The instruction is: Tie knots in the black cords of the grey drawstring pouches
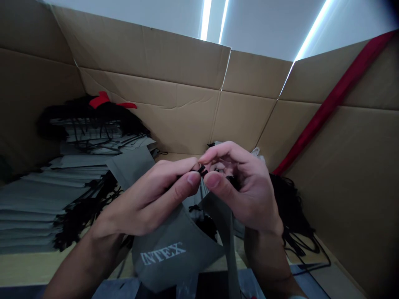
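Note:
My left hand (149,199) and my right hand (246,191) meet at the middle of the view, fingertips pinched together on a thin black cord (202,170). The cord belongs to a grey fabric bag (168,253) printed with the white word INTEX, which hangs below my hands. Both thumbs press against the forefingers around the cord's end. More black cord shows behind my right palm.
A tall stack of flat grey bags with black cords (40,207) lies at the left, with a red ribbon (101,99) on top of the far pile. Cardboard walls (187,108) enclose the space. A red strip (327,108) runs along the right wall. Loose black cords (296,216) lie at right.

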The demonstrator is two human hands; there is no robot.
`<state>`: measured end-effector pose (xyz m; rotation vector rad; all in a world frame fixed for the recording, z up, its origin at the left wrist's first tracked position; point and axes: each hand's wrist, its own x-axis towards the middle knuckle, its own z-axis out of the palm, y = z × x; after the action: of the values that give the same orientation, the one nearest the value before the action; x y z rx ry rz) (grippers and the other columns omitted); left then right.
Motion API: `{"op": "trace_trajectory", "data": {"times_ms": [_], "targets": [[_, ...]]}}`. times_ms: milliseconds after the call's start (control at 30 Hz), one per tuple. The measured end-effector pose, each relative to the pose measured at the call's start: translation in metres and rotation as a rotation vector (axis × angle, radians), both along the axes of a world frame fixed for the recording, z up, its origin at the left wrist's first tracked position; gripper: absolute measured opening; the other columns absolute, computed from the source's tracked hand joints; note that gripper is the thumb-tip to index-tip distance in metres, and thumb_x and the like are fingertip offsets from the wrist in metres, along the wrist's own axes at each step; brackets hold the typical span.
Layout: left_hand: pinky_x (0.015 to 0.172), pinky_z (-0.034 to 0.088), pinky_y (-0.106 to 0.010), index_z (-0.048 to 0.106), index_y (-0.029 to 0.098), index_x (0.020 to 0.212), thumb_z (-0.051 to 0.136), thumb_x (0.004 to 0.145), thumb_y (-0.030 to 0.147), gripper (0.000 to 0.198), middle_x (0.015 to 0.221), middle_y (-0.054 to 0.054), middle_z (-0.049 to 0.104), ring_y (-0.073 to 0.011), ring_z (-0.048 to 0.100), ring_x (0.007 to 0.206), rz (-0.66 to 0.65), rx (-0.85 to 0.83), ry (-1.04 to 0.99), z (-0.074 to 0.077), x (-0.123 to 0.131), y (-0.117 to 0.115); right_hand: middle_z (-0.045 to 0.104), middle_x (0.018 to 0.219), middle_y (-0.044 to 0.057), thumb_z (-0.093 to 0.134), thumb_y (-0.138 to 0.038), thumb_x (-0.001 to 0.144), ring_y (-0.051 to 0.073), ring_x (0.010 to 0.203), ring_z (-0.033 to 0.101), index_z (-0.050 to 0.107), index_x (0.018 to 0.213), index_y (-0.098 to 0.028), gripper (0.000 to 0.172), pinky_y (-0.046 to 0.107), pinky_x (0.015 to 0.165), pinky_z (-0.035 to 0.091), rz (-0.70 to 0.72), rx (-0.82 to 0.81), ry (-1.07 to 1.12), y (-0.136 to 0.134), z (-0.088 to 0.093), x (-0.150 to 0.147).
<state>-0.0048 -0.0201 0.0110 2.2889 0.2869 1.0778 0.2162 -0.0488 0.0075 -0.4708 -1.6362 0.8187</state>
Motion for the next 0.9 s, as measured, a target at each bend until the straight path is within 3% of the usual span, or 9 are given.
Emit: {"op": "trace_trajectory", "data": {"times_ms": [100, 300, 367, 467, 533, 633, 733, 900], "targets": [[0.069, 0.049, -0.022, 0.068, 0.02, 0.102, 0.055, 0.127, 0.029, 0.03, 0.088, 0.003, 0.064, -0.0118, 0.055, 0.076, 0.0, 0.008, 0.019, 0.003, -0.001, 0.001, 0.085, 0.095, 0.0, 0.105, -0.021, 0.096, 0.014, 0.076, 0.074, 0.088, 0.106, -0.023, 0.02, 0.023, 0.068, 0.062, -0.021, 0.026, 0.001, 0.0, -0.001, 0.0], [0.056, 0.039, -0.021, 0.067, 0.019, 0.092, 0.055, 0.127, 0.028, 0.038, 0.077, 0.004, 0.057, -0.0103, 0.05, 0.066, 0.074, -0.019, 0.065, 0.008, -0.008, 0.002, 0.076, 0.079, -0.002, 0.105, -0.033, 0.099, 0.013, 0.062, 0.061, 0.086, 0.1, -0.024, 0.021, 0.025, 0.054, 0.049, -0.161, -0.028, 0.017, -0.001, 0.001, 0.006], [0.058, 0.041, -0.02, 0.067, 0.019, 0.089, 0.056, 0.126, 0.024, 0.039, 0.073, 0.006, 0.057, -0.0091, 0.049, 0.063, 0.092, -0.007, 0.07, 0.01, -0.009, 0.001, 0.078, 0.086, -0.001, 0.11, -0.034, 0.092, 0.014, 0.067, 0.067, 0.087, 0.108, -0.025, 0.029, 0.025, 0.056, 0.052, -0.115, -0.02, -0.024, 0.0, 0.003, 0.01], [0.066, 0.05, -0.019, 0.071, 0.018, 0.092, 0.057, 0.124, 0.02, 0.035, 0.08, 0.003, 0.071, -0.0097, 0.06, 0.069, 0.038, 0.072, 0.044, 0.009, -0.007, 0.002, 0.082, 0.094, 0.0, 0.114, -0.034, 0.087, 0.015, 0.07, 0.07, 0.089, 0.12, -0.026, 0.043, 0.024, 0.056, 0.054, -0.018, 0.015, -0.098, 0.004, 0.003, 0.011], [0.068, 0.052, -0.02, 0.075, 0.017, 0.097, 0.059, 0.122, 0.018, 0.029, 0.086, 0.001, 0.077, -0.011, 0.065, 0.073, 0.018, 0.107, 0.021, 0.007, -0.005, 0.004, 0.082, 0.092, 0.0, 0.112, -0.036, 0.09, 0.014, 0.068, 0.068, 0.089, 0.112, -0.026, 0.034, 0.025, 0.057, 0.056, -0.005, 0.056, -0.108, 0.008, 0.001, 0.009], [0.061, 0.046, -0.02, 0.073, 0.017, 0.098, 0.06, 0.121, 0.017, 0.027, 0.078, 0.004, 0.068, -0.0094, 0.055, 0.066, 0.022, 0.136, 0.005, 0.003, -0.002, 0.005, 0.08, 0.086, -0.001, 0.109, -0.037, 0.094, 0.014, 0.068, 0.067, 0.09, 0.101, -0.024, 0.025, 0.026, 0.066, 0.062, -0.015, 0.085, -0.067, 0.012, -0.002, 0.005], [0.058, 0.04, -0.021, 0.07, 0.019, 0.092, 0.063, 0.119, 0.014, 0.028, 0.072, 0.006, 0.058, -0.0082, 0.046, 0.062, 0.022, 0.129, -0.034, 0.001, 0.0, 0.002, 0.078, 0.081, -0.002, 0.109, -0.032, 0.094, 0.012, 0.063, 0.064, 0.09, 0.101, -0.023, 0.023, 0.025, 0.067, 0.063, 0.078, 0.013, -0.01, 0.013, -0.004, 0.004], [0.063, 0.049, -0.027, 0.081, 0.022, 0.098, 0.069, 0.115, 0.015, 0.022, 0.077, 0.003, 0.072, -0.0131, 0.064, 0.067, -0.065, 0.032, -0.066, 0.002, 0.0, -0.003, 0.078, 0.075, -0.003, 0.111, -0.039, 0.093, 0.009, 0.051, 0.058, 0.087, 0.101, -0.021, 0.031, 0.023, 0.053, 0.056, 0.267, -0.153, 0.064, 0.016, -0.008, 0.001]]}}
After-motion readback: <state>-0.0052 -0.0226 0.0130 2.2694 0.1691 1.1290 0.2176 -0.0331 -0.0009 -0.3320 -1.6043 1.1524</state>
